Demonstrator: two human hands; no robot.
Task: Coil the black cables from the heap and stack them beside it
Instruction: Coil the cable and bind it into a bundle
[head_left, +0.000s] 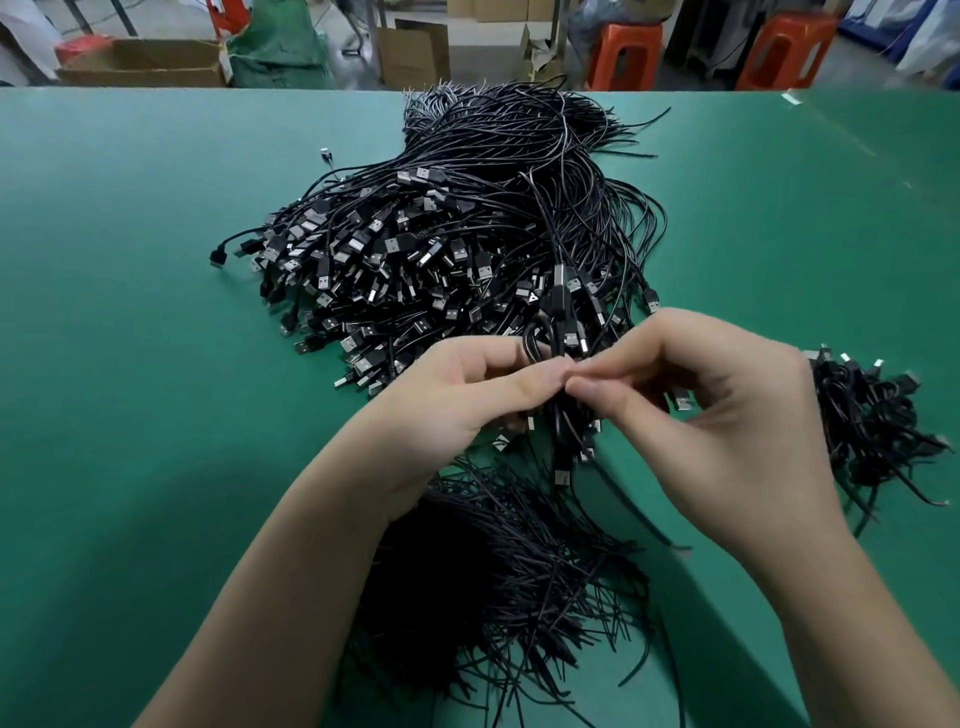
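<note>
Nearest, a spray of loose ends (498, 577) is lying on the green bench (130, 338) between the two forearms. Just beyond, the left hand (457, 400) and right hand (727, 405) are meeting fingertip to fingertip, both sets of fingers (524, 376) curling and pinching one cable (563, 436), which is looping above them and hanging below. Right of the right hand, a stack (872, 421) of coiled cables is sitting on the bench. Behind the hands, the heap (441, 249) is spreading toward the far edge, plugs pointing left. Farther off, boxes (410, 52) and orange stools (626, 54) are standing on the floor.
</note>
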